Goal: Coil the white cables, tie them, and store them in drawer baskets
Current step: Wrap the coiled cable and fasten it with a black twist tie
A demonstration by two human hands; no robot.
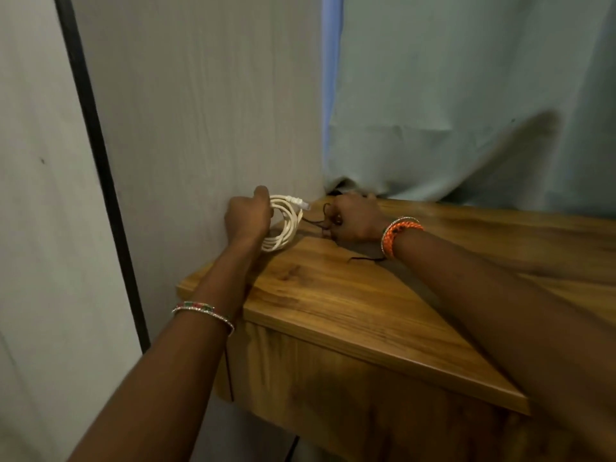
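Around the middle of the frame, the left hand has its fingers wrapped tight around a white cable that's already wound into a neat coil, held up on edge right where the wooden tabletop meets the wall. One plug end pokes out the top of the loops. Just to the right, the right hand is closed on a thin dark string that runs toward the coil, with a loose bit trailing on the wood below the wrist.

So my guess is coiling is basically done for this one and the tying step is underway, not finished, since I can't see the string knotted around the loops yet. Storing is still ahead; no basket is visible, and I can't see any other cables.

The wood top is warm brown and mostly bare, with what looks like a drawer front at lower center. Pale grey wall fills the upper left, and a light teal curtain hangs at upper right. Lighting's pretty dim.
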